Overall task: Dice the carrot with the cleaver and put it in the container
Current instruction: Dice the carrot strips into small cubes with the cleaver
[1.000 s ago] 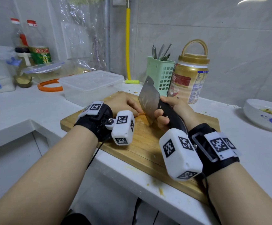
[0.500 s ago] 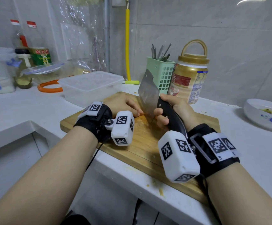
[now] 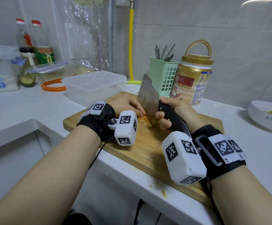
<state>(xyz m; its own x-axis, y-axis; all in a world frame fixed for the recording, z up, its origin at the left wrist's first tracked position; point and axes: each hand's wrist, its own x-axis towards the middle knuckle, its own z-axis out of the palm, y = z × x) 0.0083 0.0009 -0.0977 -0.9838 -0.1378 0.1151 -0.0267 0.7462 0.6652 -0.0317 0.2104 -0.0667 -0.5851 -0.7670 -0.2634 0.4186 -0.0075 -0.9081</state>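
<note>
My right hand (image 3: pixel 174 111) grips the black handle of the steel cleaver (image 3: pixel 147 98), whose blade stands on edge over the wooden cutting board (image 3: pixel 141 146). My left hand (image 3: pixel 127 104) curls over the carrot (image 3: pixel 144 114) just left of the blade. Only a small orange sliver of carrot shows between my fingertips and the blade; the rest is hidden under the hand. The clear plastic container (image 3: pixel 94 86) with its lid on stands behind the board's left end.
A green utensil basket (image 3: pixel 163 77) and a gold-lidded jar (image 3: pixel 193 82) stand behind the board. A white dish (image 3: pixel 266 116) sits at the right. An orange ring (image 3: pixel 52 86), bottles and boxes crowd the far left. The counter edge runs just in front of the board.
The cleaver has come down a little and its blade sits closer to my left fingertips. My left hand has stayed on the carrot.
</note>
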